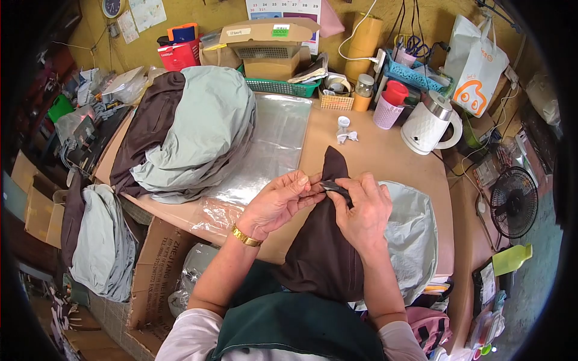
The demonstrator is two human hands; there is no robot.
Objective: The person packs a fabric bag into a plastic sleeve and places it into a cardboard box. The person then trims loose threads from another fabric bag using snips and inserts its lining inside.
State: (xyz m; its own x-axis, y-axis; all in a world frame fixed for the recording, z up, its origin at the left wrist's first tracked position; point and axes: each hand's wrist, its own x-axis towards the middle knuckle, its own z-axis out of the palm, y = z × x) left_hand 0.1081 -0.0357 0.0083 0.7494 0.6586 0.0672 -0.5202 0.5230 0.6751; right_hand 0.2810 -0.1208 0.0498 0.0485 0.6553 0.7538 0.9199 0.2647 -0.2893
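Dark brown cloth (319,253) lies over my lap and the table edge, its narrow end pointing up past my hands. The fingers of my left hand (280,198) are pinched at the cloth's left edge; the exact bit they grip is too small to make out. In my right hand (366,210) is a small dark tool with a shiny metal part (335,188), held against the cloth close to the left fingertips. Pale grey-green cloth (412,234) spreads on the table beside my right forearm.
A heap of grey-green and brown cloth (198,120) sits at left, beside clear plastic sheets (283,120). White kettle (428,123), pink cup (387,111) and baskets line the back. An open carton (156,277) stands below left; a black fan (513,201) is at right.
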